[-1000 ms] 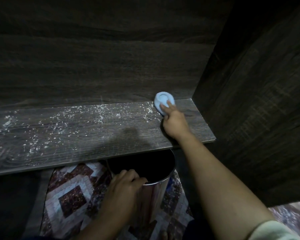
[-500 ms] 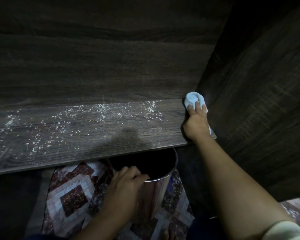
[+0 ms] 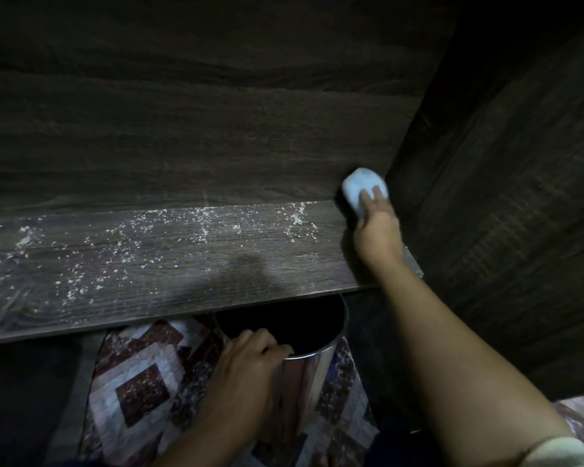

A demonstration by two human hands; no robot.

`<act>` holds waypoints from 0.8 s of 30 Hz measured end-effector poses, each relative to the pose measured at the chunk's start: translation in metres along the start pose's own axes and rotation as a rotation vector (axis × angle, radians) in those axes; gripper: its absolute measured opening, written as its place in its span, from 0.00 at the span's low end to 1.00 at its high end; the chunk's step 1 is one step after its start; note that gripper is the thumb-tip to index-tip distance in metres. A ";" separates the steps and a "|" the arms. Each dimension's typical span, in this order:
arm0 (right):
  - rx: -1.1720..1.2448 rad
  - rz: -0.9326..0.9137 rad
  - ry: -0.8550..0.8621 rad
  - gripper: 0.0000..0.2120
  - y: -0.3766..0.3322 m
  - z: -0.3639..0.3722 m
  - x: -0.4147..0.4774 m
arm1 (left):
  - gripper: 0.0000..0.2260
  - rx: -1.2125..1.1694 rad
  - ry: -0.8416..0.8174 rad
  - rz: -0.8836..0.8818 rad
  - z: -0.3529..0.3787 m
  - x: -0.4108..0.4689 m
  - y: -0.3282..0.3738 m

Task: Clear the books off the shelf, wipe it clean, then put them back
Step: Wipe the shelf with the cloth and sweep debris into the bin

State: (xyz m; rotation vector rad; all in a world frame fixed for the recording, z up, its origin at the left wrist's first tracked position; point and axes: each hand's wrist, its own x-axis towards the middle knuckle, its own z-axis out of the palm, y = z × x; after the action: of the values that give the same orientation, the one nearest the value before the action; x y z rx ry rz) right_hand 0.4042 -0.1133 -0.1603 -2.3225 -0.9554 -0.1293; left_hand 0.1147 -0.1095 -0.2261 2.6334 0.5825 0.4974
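Observation:
The dark wooden shelf (image 3: pixel 169 281) runs across the view and holds no books. White crumbs and dust (image 3: pixel 189 227) are scattered over its left and middle parts. My right hand (image 3: pixel 376 230) presses a pale blue cloth (image 3: pixel 359 188) into the shelf's back right corner, fingers lying on top of the cloth. My left hand (image 3: pixel 246 372) grips the rim of a shiny metal bin (image 3: pixel 317 358) held just under the shelf's front edge.
A dark wooden side panel (image 3: pixel 503 214) closes the shelf on the right and a wooden back wall (image 3: pixel 199 129) stands behind it. A patterned patchwork rug (image 3: pixel 142 382) covers the floor below.
My right hand slid the cloth from the middle right of the shelf into the back right corner. The left hand and the bin stayed nearly still.

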 end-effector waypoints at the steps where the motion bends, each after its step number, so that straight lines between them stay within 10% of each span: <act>1: -0.121 -0.032 0.005 0.27 0.013 -0.003 0.003 | 0.18 0.003 0.004 0.005 0.000 0.000 0.000; 12: -0.105 0.174 -0.130 0.27 0.004 0.022 0.018 | 0.16 0.007 0.022 0.008 0.001 -0.005 -0.004; 24: 0.183 -0.249 0.030 0.22 -0.053 0.038 -0.013 | 0.18 -0.001 0.011 0.014 0.001 -0.002 0.001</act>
State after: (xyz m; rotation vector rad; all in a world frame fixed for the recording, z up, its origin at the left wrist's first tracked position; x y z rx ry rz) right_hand 0.3543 -0.0702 -0.1685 -2.0243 -1.1873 -0.1696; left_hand 0.1136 -0.1114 -0.2269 2.6375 0.5675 0.5163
